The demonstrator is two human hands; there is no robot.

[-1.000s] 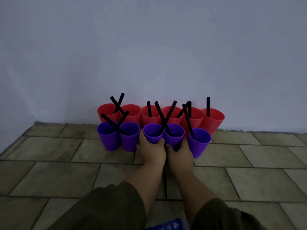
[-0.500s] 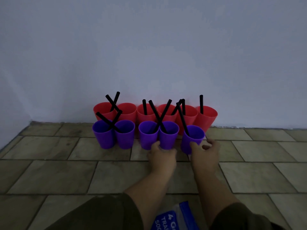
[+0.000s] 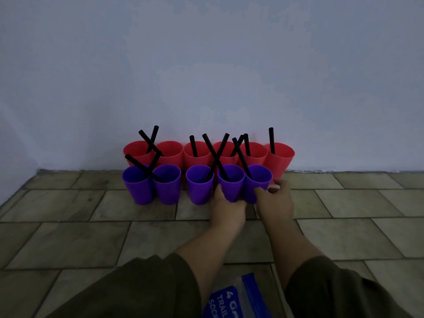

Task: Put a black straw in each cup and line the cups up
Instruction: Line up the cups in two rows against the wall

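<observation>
Several red cups [image 3: 170,153] stand in a row against the wall, each with a black straw [image 3: 271,140]. In front of them stands a row of several purple cups [image 3: 199,187], also with black straws. My left hand [image 3: 227,207] grips the fourth purple cup [image 3: 230,188] from the left, thumb on its left side. My right hand [image 3: 275,201] holds the rightmost purple cup [image 3: 258,182], thumb on its front and fingers curled round its right side. The two held cups touch each other.
The cups stand on a tiled floor [image 3: 91,237] at the foot of a plain pale wall [image 3: 206,65]. A blue and clear plastic bag [image 3: 231,299] lies near my body between my forearms. Dark sleeves cover both upper forearms.
Both hands moved from the middle purple cups to the right. The left now grips the fourth purple cup and the right grips the rightmost one, which stands closer to its neighbour.
</observation>
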